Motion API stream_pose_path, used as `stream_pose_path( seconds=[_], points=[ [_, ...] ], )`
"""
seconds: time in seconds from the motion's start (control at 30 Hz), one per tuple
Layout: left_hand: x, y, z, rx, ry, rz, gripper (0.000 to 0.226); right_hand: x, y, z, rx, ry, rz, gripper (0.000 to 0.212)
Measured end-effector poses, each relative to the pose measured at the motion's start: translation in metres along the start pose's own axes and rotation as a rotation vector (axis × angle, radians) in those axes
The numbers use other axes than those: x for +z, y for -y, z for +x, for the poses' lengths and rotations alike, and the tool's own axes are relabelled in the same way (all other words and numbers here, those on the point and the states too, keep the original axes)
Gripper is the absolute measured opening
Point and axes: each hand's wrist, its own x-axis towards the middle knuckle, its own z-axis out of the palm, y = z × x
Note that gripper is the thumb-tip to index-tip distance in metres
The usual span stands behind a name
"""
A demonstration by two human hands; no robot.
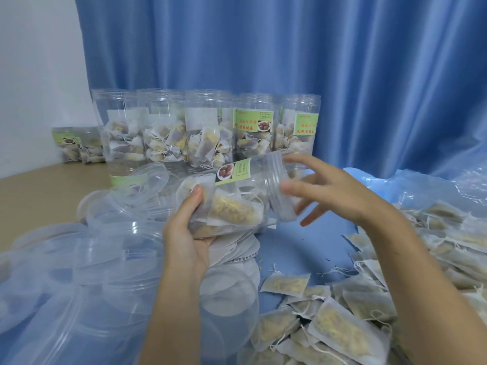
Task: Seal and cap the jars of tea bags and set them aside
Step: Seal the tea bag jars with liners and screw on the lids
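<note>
My left hand [185, 238] grips a clear plastic jar [234, 198] of tea bags with a green label, tilted on its side with its uncapped mouth toward the right. My right hand [329, 191] hovers at the jar's threaded mouth, fingers spread and blurred, holding nothing that I can see. A pile of clear lids [105, 259] lies at the lower left. White round seal liners [237, 254] lie under the jar on the blue sheet.
Several filled, labelled jars [205, 133] stand in a row at the back before a blue curtain [290, 61], two more jars [79, 146] at far left. Loose tea bags [369, 299] are heaped at right. The tan table surface [39, 188] shows at left.
</note>
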Motion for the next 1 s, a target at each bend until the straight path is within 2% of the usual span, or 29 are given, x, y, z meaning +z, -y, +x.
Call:
stream_pose_path(
  seconds=[0.03, 0.1, 0.27, 0.33, 0.4, 0.43, 0.53, 0.67, 0.73, 0.83, 0.9, 1.0],
  points=[
    [0.001, 0.001, -0.001, -0.003, 0.001, -0.003, 0.046, 0.003, 0.0, 0.001, 0.071, -0.058, -0.028, 0.063],
    [0.002, 0.002, -0.001, -0.022, 0.0, -0.009, 0.052, 0.005, 0.0, 0.001, 0.15, -0.073, -0.109, 0.079],
    [-0.002, 0.001, -0.001, -0.047, 0.005, -0.008, 0.044, -0.004, 0.0, -0.003, -0.075, 0.192, -0.123, 0.102],
    [-0.002, 0.0, -0.001, -0.055, 0.001, -0.013, 0.045, -0.004, -0.003, -0.002, -0.111, 0.155, -0.102, 0.087],
    [-0.001, 0.0, -0.002, -0.049, 0.007, 0.008, 0.053, 0.002, -0.003, 0.001, -0.015, -0.001, -0.013, 0.052],
    [0.001, 0.0, -0.003, -0.045, 0.007, 0.026, 0.061, 0.003, -0.005, 0.002, 0.055, -0.053, -0.014, 0.05],
    [0.003, 0.002, -0.003, -0.044, -0.001, 0.051, 0.068, -0.006, -0.013, -0.001, 0.171, 0.01, -0.091, 0.076],
    [-0.001, 0.001, 0.0, -0.047, 0.019, -0.005, 0.04, -0.009, -0.008, -0.004, -0.056, 0.184, -0.106, 0.102],
    [-0.001, 0.001, -0.001, -0.049, -0.001, -0.009, 0.043, -0.002, -0.007, -0.001, -0.124, 0.108, -0.132, 0.092],
    [0.003, 0.003, -0.005, -0.043, -0.061, -0.008, 0.069, 0.01, -0.006, 0.004, -0.09, -0.054, -0.055, 0.08],
    [0.004, 0.003, -0.007, -0.036, -0.068, -0.028, 0.074, 0.014, -0.007, 0.007, -0.101, -0.133, -0.061, 0.075],
    [0.003, 0.004, -0.005, -0.006, -0.095, -0.06, 0.069, 0.017, -0.009, 0.01, -0.095, -0.119, -0.013, 0.089]
  ],
)
